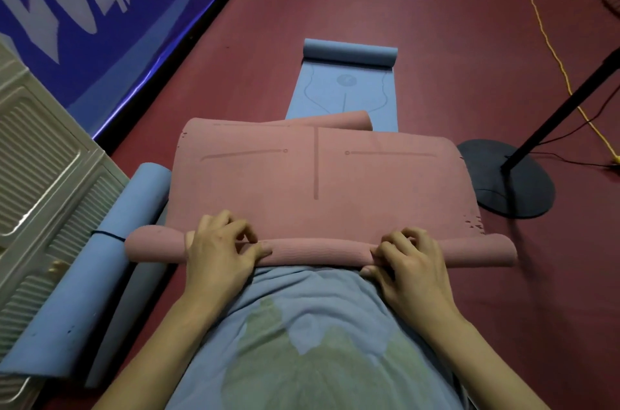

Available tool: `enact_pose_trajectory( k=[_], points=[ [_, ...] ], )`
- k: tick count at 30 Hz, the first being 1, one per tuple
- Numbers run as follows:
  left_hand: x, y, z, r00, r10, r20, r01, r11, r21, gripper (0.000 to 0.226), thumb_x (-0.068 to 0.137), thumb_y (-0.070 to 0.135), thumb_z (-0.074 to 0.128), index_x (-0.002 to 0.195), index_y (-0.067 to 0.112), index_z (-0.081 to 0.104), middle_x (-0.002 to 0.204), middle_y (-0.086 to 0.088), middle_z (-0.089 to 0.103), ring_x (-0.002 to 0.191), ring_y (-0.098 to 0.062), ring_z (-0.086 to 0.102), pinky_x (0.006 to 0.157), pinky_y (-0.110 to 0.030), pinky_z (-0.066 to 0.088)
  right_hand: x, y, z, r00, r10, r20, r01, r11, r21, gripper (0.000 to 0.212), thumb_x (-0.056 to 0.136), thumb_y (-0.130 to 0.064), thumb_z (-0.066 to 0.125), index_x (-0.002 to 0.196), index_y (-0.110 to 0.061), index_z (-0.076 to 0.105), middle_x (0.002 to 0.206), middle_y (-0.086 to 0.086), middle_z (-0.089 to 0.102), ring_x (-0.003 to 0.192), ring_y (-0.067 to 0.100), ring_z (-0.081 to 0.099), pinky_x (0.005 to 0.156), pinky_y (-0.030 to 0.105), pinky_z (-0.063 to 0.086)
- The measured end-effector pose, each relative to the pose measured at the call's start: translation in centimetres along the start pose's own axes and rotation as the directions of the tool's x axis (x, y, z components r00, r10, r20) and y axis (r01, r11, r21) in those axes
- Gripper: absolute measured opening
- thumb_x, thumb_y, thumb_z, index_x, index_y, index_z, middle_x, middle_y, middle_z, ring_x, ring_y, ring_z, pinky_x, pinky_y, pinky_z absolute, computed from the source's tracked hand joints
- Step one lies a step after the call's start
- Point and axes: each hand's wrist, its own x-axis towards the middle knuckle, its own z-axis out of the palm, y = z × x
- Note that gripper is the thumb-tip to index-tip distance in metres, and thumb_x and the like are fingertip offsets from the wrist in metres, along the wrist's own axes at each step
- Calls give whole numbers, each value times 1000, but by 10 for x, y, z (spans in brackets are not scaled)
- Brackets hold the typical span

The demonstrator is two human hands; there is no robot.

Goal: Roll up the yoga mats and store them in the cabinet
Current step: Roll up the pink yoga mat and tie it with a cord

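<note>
From the head view, we have the pink mat draped in front of us, its near edge wound into a thin roll. Our left hand and right hand both curl their fingers over that roll, gripping it either side of centre. We judge the mat soft, floppy and fairly grippy, so holding wide apart should keep the ends even. A rolled blue mat lies near left beside the cabinet; another blue mat, half rolled, lies farther off.
</note>
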Motion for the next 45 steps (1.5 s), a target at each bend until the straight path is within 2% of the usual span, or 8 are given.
enact_pose_trajectory(
  k=[9,17,25,29,34,37,40,45],
  points=[
    [-15,0,-11,970,244,-5,-240,960,146,52,65,78,63,82,30,74,90,17,67,99,-24,54,83,-43,31,14,2,-5,990,63,125,-57,997,-50,32,80,-56,61,76,-25,63,84,-13,58,90,21,52,73,37,35],
    [0,6,-3,942,334,29,-331,912,240,31,85,48,52,81,25,72,89,14,68,91,-24,55,79,-41,28,29,3,-7,983,119,140,-105,989,-102,30,88,-50,55,76,-25,66,82,-13,67,95,22,53,75,38,34],
    [37,17,0,943,109,315,-208,931,299,62,94,54,16,84,28,71,88,8,70,94,-20,53,80,-38,22,59,3,-20,959,139,246,-127,990,-62,33,105,-44,44,79,-27,53,93,-2,71,94,24,59,80,36,26],
    [35,25,-3,926,11,377,-156,921,356,46,106,51,35,98,30,76,101,3,74,106,-19,53,90,-39,29,55,4,-21,938,117,326,-91,991,-94,28,107,-44,36,89,-30,52,99,-2,71,97,23,62,83,37,29],
    [32,20,-1,970,-71,234,8,966,260,48,97,59,53,62,26,53,72,4,63,98,-28,60,79,-38,29,45,15,-7,972,73,225,-79,997,19,29,100,-53,36,108,-30,51,97,-11,55,90,21,57,75,35,27],
    [30,19,2,986,-56,154,30,985,168,33,92,63,55,85,31,54,86,7,67,97,-25,56,84,-39,31,39,17,-4,986,3,166,3,999,-33,31,99,-54,35,96,-29,53,93,-10,54,85,22,50,70,37,33],
    [30,17,6,985,-55,165,44,997,71,28,89,54,67,99,35,48,86,15,56,92,-19,49,84,-40,32,29,11,-5,999,-1,39,3,1000,-31,28,100,-45,51,90,-22,60,91,-4,56,85,27,46,69,43,42],
    [33,17,11,999,12,34,-13,1000,20,27,77,44,86,69,26,68,76,12,49,90,-26,47,76,-37,26,17,5,-6,1000,14,0,-14,996,-83,44,71,-54,84,84,-18,62,100,2,58,97,32,48,77,42,40]
  ],
)
